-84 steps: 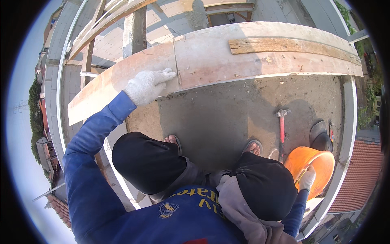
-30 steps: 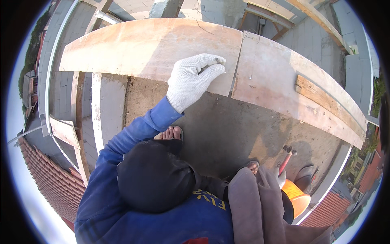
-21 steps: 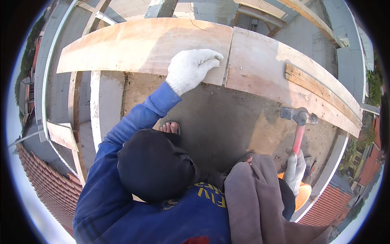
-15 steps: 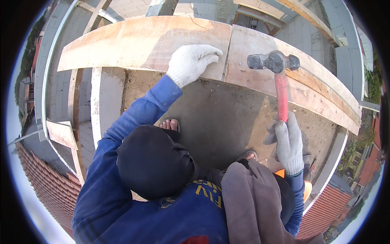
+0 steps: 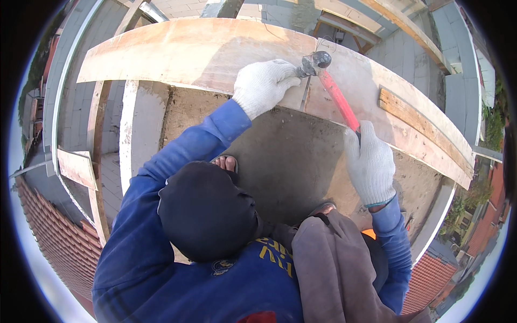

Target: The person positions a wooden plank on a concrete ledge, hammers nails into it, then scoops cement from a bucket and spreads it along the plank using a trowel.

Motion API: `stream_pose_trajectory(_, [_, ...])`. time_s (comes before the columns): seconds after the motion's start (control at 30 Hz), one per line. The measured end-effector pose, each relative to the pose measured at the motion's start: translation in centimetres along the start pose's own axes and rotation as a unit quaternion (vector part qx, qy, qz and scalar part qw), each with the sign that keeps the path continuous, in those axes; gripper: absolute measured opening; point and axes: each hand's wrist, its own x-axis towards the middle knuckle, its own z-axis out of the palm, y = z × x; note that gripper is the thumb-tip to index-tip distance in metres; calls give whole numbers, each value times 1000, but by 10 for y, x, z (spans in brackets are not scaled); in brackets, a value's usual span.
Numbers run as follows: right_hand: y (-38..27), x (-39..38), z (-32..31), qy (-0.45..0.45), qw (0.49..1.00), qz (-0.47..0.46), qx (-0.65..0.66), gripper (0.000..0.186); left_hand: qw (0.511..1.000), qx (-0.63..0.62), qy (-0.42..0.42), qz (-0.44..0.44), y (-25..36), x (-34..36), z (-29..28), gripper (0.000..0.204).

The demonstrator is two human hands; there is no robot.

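My right hand [image 5: 371, 164], in a white knit glove, is wrapped round the lower end of a hammer [image 5: 338, 101] with a red handle and a dark metal head. The hammer head is at the fingertips of my left hand [image 5: 263, 89], also gloved in white. Thumb and fingers of that hand are pinched together over a plywood board [image 5: 156, 56]; anything between them is hidden. A second plywood board [image 5: 366, 75] meets the first at a narrow seam just right of my left fingers.
A wooden strip [image 5: 425, 132] lies along the right board. Below the boards is a grey concrete surface [image 5: 280, 156] with my feet on it. Timber posts [image 5: 97, 134] stand at the left, a slanting beam [image 5: 409, 29] at the far right. Tiled roofs [image 5: 54, 237] lie lower down outside.
The hammer has swung left and its head has come to my left fingertips. My right hand has moved up and slightly left with it. My left hand has shifted slightly right.
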Motion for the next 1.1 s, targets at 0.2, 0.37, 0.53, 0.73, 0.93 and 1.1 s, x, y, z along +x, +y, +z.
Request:
stream_pose_trajectory(0.2, [-18, -4, -17, 93, 989, 7, 115, 29, 999, -39, 23, 26, -4, -3, -2, 22])
stream_pose_trajectory(0.37, [6, 3, 4, 20, 1000, -6, -2, 25, 999, -20, 8, 27, -3, -4, 7, 23])
stream_pose_trajectory(0.53, [-13, -6, -3, 95, 986, 23, 135, 25, 1000, -9, 1, 21, -4, -6, -2, 24])
stream_pose_trajectory(0.73, [8, 0, 32, 21, 999, 14, 47, 26, 998, -30, -42, 22, -5, 2, -12, 45])
stream_pose_trajectory(0.93, [0, -14, 24, 76, 990, 29, 119, 24, 987, -11, -156, -24, 5, 6, -42, 106])
stream_pose_trajectory(1.1, [8, -4, 40, 30, 996, 28, 76, 24, 991, -8, -132, -9, -3, 4, -29, 116])
